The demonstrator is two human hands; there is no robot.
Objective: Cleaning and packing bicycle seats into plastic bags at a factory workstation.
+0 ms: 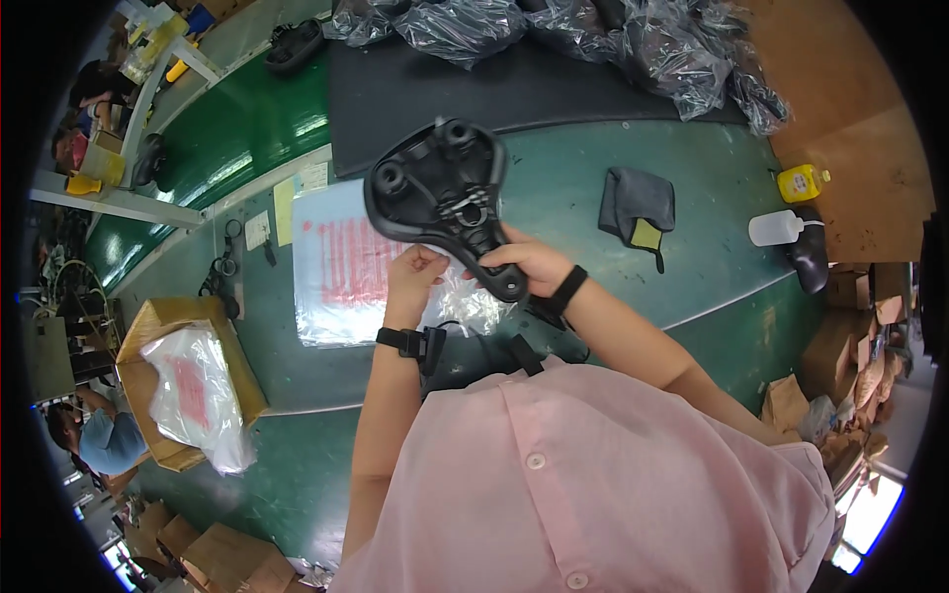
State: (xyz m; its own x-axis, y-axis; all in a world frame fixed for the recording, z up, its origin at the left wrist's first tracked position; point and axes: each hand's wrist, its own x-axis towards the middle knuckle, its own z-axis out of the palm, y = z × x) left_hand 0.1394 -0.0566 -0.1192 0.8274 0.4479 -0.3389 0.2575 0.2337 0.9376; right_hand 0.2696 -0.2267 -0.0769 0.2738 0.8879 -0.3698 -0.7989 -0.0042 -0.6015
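A black bicycle saddle [435, 183] hangs over the bench, its underside with rails, clamp and two round rear dampers facing me. My right hand [534, 263] grips it by the narrow nose. Just left of the nose is my left hand [413, 275], fingers curled in a pinch; a clear plastic edge seems to be near its fingertips, but what they hold is hard to see. Below both hands lies a stack of clear plastic bags [341, 267] with red print, partly covered by the saddle and my left hand.
A black mat [425, 94] bears plastic-wrapped items [465, 30] at the back. Right of the saddle sit a grey cloth [638, 203], a yellow bottle [801, 183] and a white bottle [776, 228]. A carton [252, 381] with bags stands left, near scissors [225, 265]. Another person [109, 440] is far left.
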